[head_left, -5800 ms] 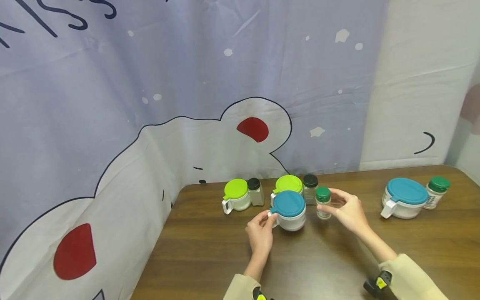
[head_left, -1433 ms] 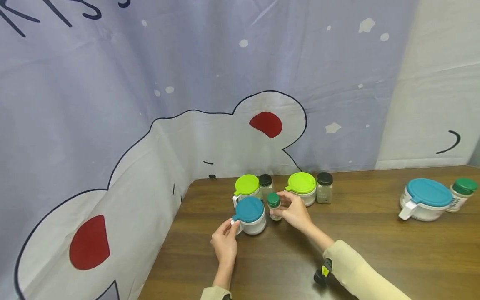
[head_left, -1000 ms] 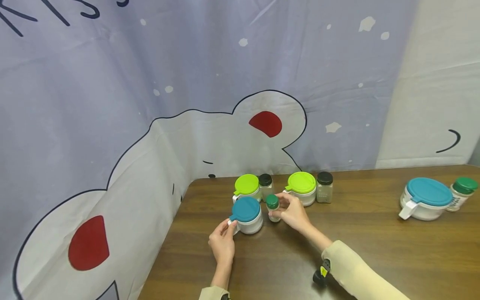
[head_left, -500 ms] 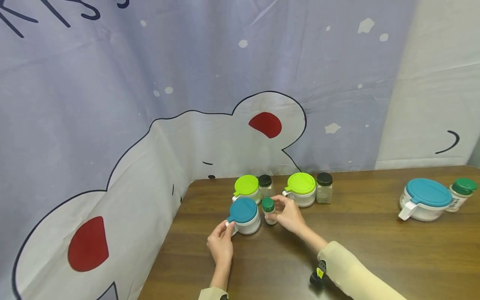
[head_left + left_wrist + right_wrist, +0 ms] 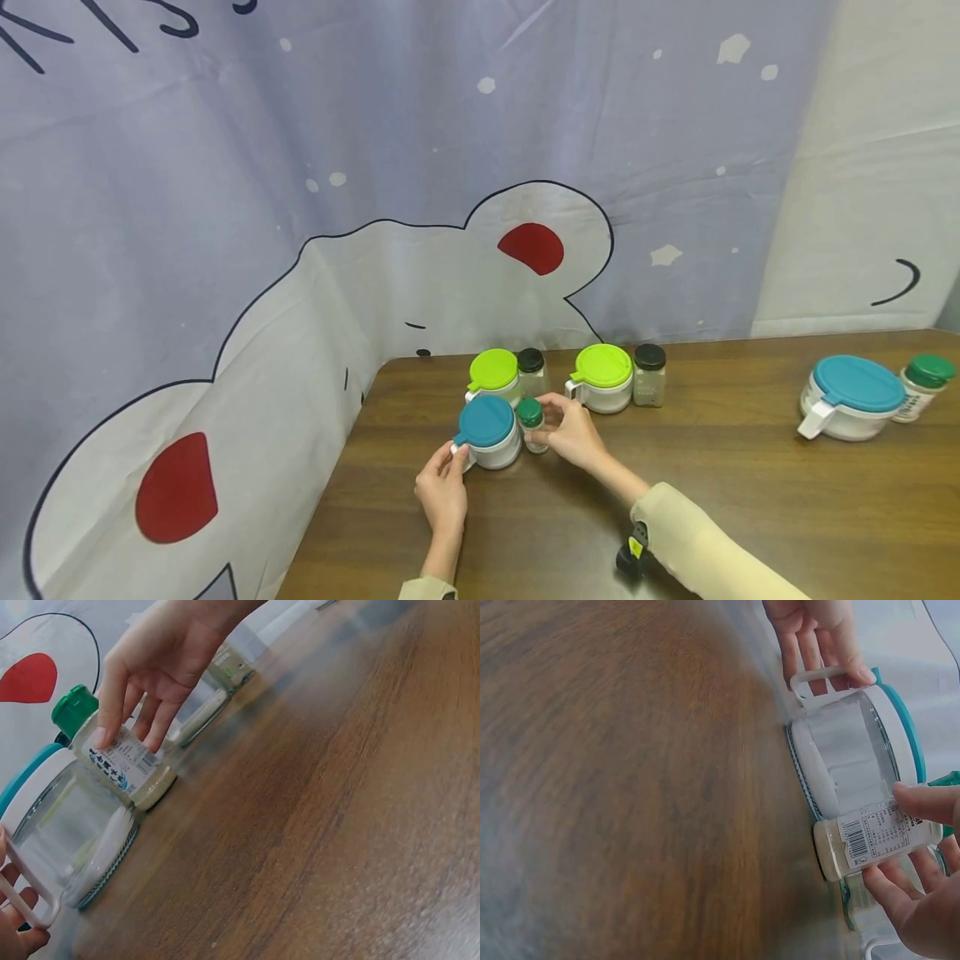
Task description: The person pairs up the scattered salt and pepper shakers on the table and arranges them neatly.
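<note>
In the head view my left hand pinches the white handle of a clear seasoning jar with a blue lid. My right hand holds a small seasoning bottle with a green cap, thumb on one side and fingers on the other. Both stand upright on the table, the bottle close against the jar's right side. Barcode and printed label of the bottle show in the right wrist view. The left wrist view shows the jar's glass body and white base, with fingers through its handle.
Just behind stand a green-lidded jar and a black-capped bottle. Another green-lidded jar and black-capped bottle stand right of them. A blue-lidded jar and green-capped bottle stand far right. A curtain hangs behind the table.
Jar and bottle have moved left, from before the right green-lidded jar to before the left one. Over the last second the bottle has slid left and slightly nearer me, up to the jar.
</note>
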The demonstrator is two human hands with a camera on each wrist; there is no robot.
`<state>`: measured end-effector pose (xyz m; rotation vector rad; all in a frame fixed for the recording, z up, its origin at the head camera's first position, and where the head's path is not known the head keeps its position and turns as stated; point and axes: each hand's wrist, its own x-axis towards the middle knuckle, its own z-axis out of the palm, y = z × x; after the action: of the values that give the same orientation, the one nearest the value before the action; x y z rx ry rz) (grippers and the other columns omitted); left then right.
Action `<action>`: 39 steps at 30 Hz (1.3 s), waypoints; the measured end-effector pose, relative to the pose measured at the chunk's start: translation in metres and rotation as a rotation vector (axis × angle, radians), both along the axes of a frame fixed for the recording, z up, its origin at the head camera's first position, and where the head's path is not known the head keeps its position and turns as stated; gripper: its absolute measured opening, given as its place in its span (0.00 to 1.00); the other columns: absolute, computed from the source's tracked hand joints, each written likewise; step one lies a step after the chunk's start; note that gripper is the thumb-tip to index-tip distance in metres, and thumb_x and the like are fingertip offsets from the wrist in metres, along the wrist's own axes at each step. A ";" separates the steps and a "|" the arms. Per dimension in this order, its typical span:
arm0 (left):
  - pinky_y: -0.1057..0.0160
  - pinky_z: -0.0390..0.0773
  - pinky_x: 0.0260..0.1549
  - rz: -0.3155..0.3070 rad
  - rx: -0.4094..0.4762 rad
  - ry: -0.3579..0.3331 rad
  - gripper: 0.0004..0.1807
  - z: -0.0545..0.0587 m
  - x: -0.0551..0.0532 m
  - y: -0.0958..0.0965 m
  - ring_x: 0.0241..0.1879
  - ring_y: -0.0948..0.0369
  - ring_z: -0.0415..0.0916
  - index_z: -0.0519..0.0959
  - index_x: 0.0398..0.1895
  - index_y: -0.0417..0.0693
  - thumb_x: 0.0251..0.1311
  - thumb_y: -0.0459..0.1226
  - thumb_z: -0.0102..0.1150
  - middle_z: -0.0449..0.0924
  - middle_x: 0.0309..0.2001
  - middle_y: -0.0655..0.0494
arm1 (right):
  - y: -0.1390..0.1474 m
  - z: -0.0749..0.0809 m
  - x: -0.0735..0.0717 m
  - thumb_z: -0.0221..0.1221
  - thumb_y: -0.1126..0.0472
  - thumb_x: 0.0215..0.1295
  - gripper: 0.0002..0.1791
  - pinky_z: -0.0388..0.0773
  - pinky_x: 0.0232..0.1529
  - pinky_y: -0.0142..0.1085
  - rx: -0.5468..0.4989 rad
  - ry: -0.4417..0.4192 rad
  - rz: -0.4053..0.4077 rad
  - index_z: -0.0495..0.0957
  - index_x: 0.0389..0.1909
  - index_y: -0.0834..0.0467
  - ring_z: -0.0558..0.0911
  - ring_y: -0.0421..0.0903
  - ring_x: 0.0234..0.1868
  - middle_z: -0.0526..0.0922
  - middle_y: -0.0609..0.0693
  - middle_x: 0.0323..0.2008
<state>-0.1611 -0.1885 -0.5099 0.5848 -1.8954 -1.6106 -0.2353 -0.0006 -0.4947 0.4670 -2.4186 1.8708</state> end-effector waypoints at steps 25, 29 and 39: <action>0.65 0.83 0.41 -0.007 -0.022 -0.004 0.15 0.002 0.001 0.001 0.46 0.46 0.82 0.81 0.45 0.30 0.58 0.33 0.64 0.83 0.44 0.35 | -0.002 0.000 0.005 0.73 0.69 0.43 0.23 0.82 0.47 0.44 0.032 0.015 -0.032 0.78 0.43 0.60 0.85 0.52 0.43 0.86 0.56 0.41; 0.66 0.82 0.42 -0.018 -0.020 0.000 0.16 0.002 0.002 0.001 0.46 0.48 0.83 0.82 0.45 0.33 0.58 0.36 0.65 0.84 0.44 0.37 | -0.003 -0.001 0.004 0.73 0.69 0.43 0.23 0.82 0.46 0.44 0.037 0.028 -0.030 0.78 0.43 0.60 0.85 0.53 0.42 0.86 0.56 0.41; 0.66 0.83 0.40 -0.028 -0.048 -0.008 0.16 0.002 -0.001 -0.001 0.45 0.46 0.83 0.82 0.45 0.32 0.57 0.35 0.65 0.84 0.44 0.36 | -0.003 -0.002 0.002 0.73 0.69 0.44 0.23 0.82 0.48 0.46 0.037 0.021 -0.007 0.77 0.44 0.61 0.84 0.53 0.44 0.85 0.57 0.42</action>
<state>-0.1616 -0.1895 -0.5083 0.5479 -1.9498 -1.5779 -0.2336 -0.0032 -0.4967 0.4775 -2.4423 1.8119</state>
